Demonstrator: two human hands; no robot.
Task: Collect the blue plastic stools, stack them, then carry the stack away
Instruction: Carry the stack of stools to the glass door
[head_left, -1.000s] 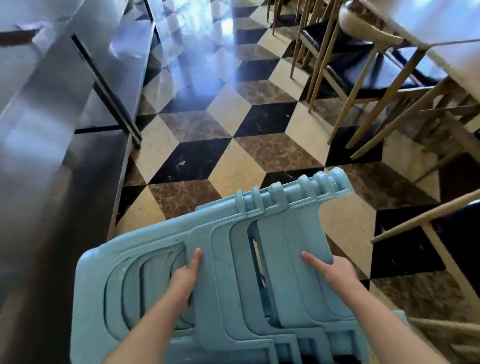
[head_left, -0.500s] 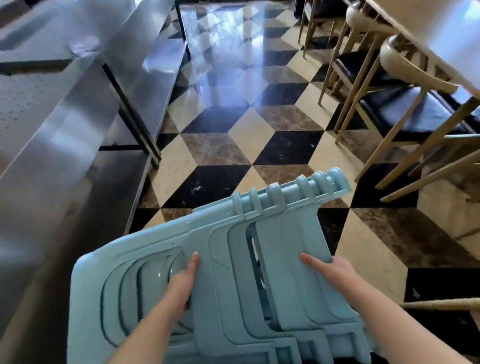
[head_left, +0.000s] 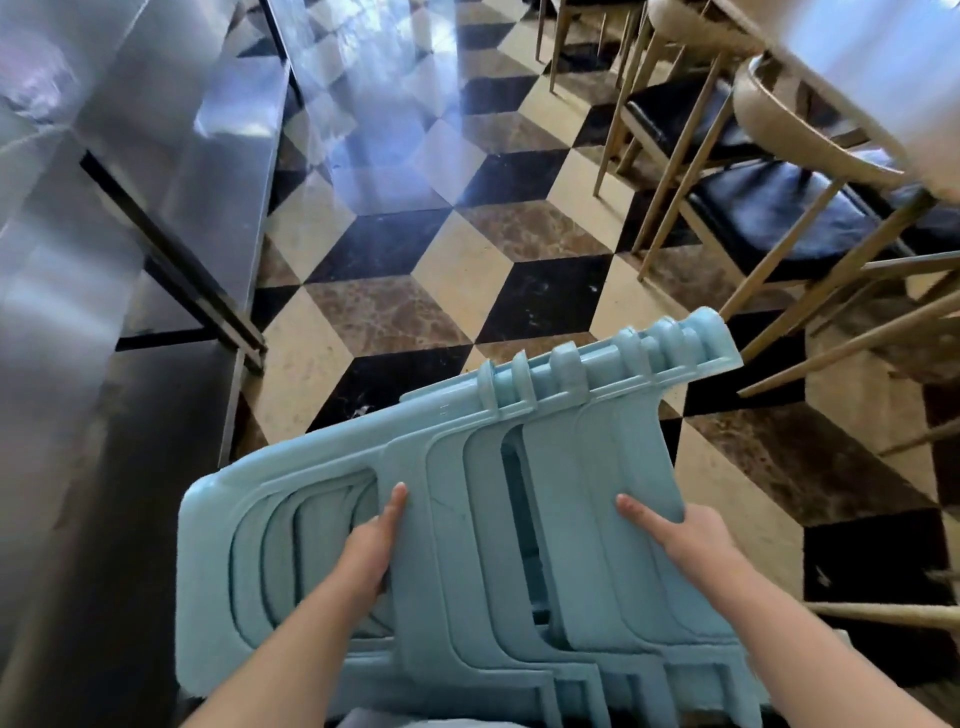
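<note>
Both hands (head_left: 685, 540) grip stack (head_left: 519, 452) (chairs (head_left: 769, 202) nearer).

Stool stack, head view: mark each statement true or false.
1. Both hands hold the stack. True: left hand, right hand.
2. The stack stands upright on the floor. False: it is carried, tipped on its side above the floor.
3. Wooden chairs are to the right. True.
4. The stools are red. False: light blue.
5. A steel counter runs along the left. True.

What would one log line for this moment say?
phase: carrying | stool stack: tilted | left hand: gripping | right hand: gripping
</note>
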